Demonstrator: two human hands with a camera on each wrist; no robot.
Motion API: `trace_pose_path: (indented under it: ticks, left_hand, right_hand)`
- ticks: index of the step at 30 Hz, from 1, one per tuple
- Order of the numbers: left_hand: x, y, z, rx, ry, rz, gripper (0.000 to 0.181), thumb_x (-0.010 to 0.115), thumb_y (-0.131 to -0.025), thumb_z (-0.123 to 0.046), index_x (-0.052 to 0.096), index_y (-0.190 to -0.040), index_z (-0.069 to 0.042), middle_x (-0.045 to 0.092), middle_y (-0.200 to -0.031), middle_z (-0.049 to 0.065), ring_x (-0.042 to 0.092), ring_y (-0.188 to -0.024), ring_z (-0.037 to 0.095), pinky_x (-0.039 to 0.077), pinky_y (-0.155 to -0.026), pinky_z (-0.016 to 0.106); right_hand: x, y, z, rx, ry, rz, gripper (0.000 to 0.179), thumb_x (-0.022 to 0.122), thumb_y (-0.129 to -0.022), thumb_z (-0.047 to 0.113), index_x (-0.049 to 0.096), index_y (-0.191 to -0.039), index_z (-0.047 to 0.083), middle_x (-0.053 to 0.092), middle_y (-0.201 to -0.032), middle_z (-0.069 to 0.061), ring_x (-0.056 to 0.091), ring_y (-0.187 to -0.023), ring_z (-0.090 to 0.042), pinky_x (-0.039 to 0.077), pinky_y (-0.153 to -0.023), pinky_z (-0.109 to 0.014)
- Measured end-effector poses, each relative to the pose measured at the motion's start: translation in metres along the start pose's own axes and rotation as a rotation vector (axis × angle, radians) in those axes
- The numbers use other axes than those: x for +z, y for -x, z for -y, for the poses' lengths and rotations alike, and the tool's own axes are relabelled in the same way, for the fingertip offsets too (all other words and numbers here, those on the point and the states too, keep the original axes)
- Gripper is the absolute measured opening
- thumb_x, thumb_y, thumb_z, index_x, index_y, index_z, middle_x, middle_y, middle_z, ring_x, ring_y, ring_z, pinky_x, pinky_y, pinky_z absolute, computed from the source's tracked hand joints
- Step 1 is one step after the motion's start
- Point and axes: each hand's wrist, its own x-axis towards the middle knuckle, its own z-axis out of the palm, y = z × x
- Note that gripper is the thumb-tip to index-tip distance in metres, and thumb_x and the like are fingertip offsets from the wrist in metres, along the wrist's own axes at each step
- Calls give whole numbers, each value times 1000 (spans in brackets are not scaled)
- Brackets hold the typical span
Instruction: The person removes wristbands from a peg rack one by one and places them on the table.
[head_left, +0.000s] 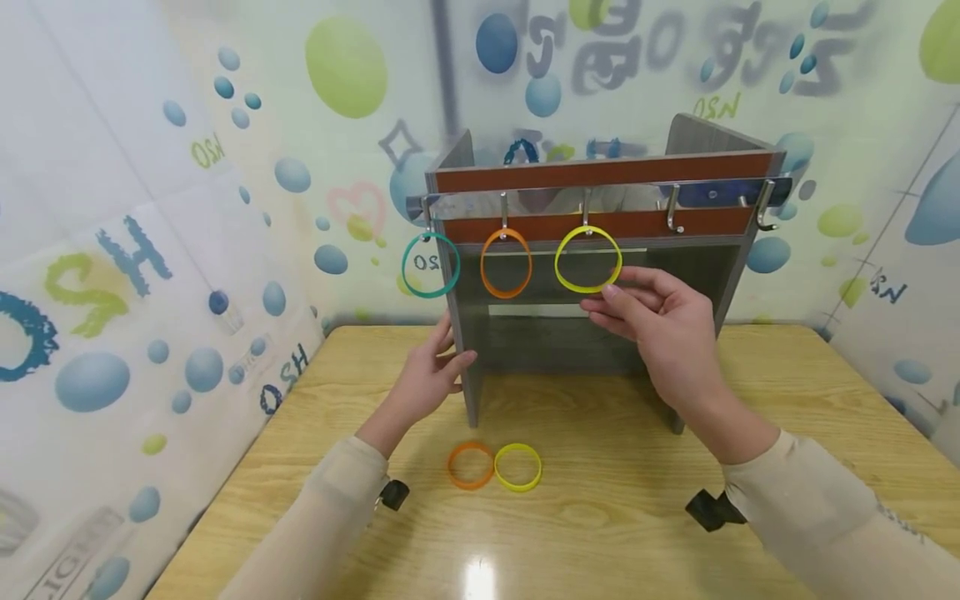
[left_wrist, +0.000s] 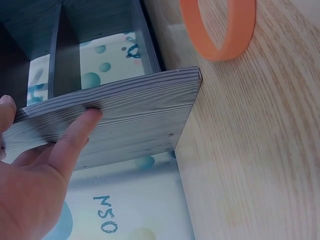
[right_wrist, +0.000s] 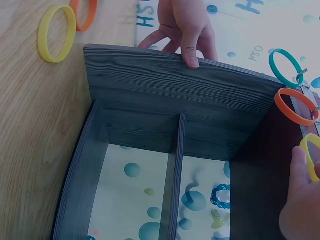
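A grey wooden rack (head_left: 468,367) stands on the table, with a metal hook rail (head_left: 630,198) across its red-brown front boards. My left hand (head_left: 429,377) grips the rack's left side panel (left_wrist: 125,105), thumb on one face and fingers on the other. My right hand (head_left: 671,337) pinches the lower right of a yellow wristband (head_left: 557,265), whose top is at the third hook (head_left: 586,212) from the left. A teal wristband (head_left: 406,268) hangs from the first hook and an orange wristband (head_left: 483,268) from the second.
Another orange wristband (head_left: 452,477) and a second yellow wristband (head_left: 517,488) lie side by side on the wooden table (head_left: 600,533), in front of the rack. Two hooks farther right on the rail, including the end hook (head_left: 763,207), carry nothing. Patterned curtains (head_left: 225,192) surround the table.
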Motion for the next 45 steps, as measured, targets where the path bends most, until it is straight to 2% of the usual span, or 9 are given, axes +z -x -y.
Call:
trace_pose_path:
  ticks: [6,20,34,45]
  left_hand:
    - [0,0,1,-1,-1,-11,81,63,-109,-20,18,-166,-57,48,-167,11,64,-136,41,67,-79,52]
    - [1,0,3,7,6,-8,82,64,-108,-17,18,-171,-41,47,-166,17,63,-136,44,67,-81,52]
    - [0,2,2,-6,3,-2,81,63,-109,-20,17,-169,-49,46,-167,15,62,-138,41,67,-83,51]
    - [0,3,1,-16,4,-12,80,62,-110,-20,18,-167,-53,46,-168,11,63,-138,39,66,-84,52]
  right_hand:
    - [1,-2,4,-5,-2,-13,24,77,-98,9,68,-118,-3,83,-98,-5,83,-88,-18,65,-84,-33]
    - [3,-4,14,-75,-59,-33,22,77,-98,7,70,-115,-4,84,-96,-7,83,-84,-18,65,-82,-34]
    - [7,1,19,-125,-5,-12,22,77,-98,8,69,-115,-5,83,-98,-7,83,-82,-18,66,-82,-34]
    - [7,14,9,-112,114,42,20,75,-100,9,70,-114,-4,83,-101,-4,82,-83,-16,66,-81,-33]
